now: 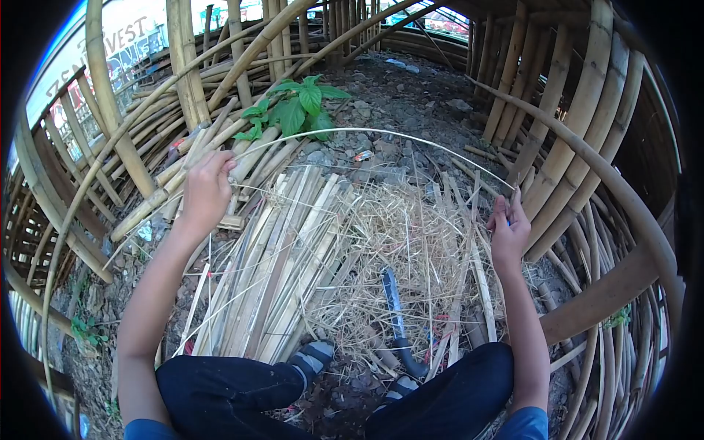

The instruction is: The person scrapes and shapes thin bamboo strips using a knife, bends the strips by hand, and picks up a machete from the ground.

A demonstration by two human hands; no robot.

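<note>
A thin pale bamboo strip bows upward in an arc between my two hands. My left hand is closed on its left end, fingers pinched together. At the other end, my right hand is raised with its fingertips against the strip. A small blue spot shows at the right palm, too little to name. Below the arc lie split bamboo slats on the left and a heap of shavings in the middle. A large knife with a dark handle rests on the shavings, between my knees.
Bamboo posts and rails fence the left, and thick bamboo poles stand on the right. A green leafy plant grows beyond the slats. Stony ground lies farther back. Bundled bamboo rods are at my right.
</note>
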